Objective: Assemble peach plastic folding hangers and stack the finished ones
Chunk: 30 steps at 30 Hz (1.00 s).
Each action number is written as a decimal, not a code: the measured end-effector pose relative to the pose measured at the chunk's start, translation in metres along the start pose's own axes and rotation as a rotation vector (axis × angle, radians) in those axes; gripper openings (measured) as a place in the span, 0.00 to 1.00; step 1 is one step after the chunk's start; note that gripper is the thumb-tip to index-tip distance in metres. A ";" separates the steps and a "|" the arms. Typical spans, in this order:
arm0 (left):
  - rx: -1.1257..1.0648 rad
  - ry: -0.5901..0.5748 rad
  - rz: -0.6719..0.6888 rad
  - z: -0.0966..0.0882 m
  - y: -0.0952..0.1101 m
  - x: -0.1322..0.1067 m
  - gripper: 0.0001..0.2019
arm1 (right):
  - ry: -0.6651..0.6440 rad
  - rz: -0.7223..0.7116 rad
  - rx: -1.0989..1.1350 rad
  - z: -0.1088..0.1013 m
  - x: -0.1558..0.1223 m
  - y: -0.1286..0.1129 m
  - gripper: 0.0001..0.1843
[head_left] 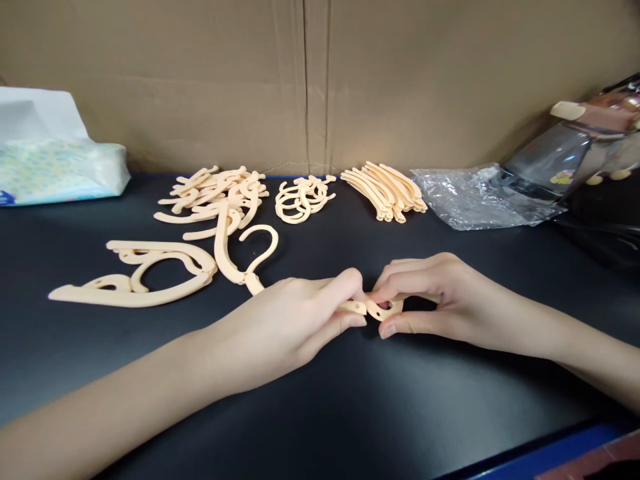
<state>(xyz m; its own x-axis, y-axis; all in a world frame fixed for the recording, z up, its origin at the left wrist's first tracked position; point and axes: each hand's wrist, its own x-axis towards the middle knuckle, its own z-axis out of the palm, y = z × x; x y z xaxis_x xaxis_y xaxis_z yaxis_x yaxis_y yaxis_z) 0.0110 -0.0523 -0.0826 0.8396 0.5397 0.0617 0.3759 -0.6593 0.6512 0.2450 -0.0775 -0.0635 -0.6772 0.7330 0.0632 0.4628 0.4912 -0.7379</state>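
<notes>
My left hand (285, 327) is closed around a cream plastic hanger arm (356, 307); its end with a small hole sticks out past my thumb. My right hand (443, 303) pinches another cream hanger piece (392, 311), which has holes and a curved edge. The two ends meet, or nearly so, between my fingertips; I cannot tell if they are joined. Much of both pieces is hidden by my hands. Left of my hands lie a folded hanger (130, 299) and a partly folded hanger with its hook (270, 247) showing.
Across the back of the black table (350, 413) are piles of loose hanger arms (215, 193), hooks (303, 200) and long slim arms (383, 190). A clear plastic bag (470, 197) and a see-through container (550, 157) stand right; a tissue pack (60, 160) lies left. Cardboard (200, 80) rises behind.
</notes>
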 end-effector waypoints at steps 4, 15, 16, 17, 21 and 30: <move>-0.013 0.017 -0.031 0.001 0.001 0.001 0.03 | 0.000 -0.071 -0.197 -0.003 -0.002 -0.004 0.07; -0.007 0.097 -0.049 0.002 0.005 0.003 0.05 | 0.014 -0.157 -0.483 -0.001 -0.005 -0.009 0.10; -0.002 0.094 -0.052 0.002 0.005 0.003 0.05 | 0.009 -0.151 -0.497 -0.002 -0.004 -0.009 0.10; 0.007 0.091 -0.053 0.002 0.006 0.003 0.05 | 0.002 -0.144 -0.513 -0.003 -0.004 -0.010 0.10; 0.125 0.106 0.014 0.005 0.008 0.002 0.02 | -0.023 -0.132 -0.585 -0.012 -0.007 -0.011 0.10; 0.251 0.120 0.181 0.006 0.001 0.000 0.07 | 0.027 -0.120 -0.676 -0.043 -0.012 0.017 0.17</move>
<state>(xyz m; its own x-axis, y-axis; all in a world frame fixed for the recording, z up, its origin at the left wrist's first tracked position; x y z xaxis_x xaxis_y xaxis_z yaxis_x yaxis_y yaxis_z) 0.0135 -0.0565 -0.0863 0.8551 0.4502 0.2572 0.3226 -0.8504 0.4157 0.2860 -0.0579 -0.0474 -0.7359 0.6622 0.1416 0.6464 0.7492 -0.1443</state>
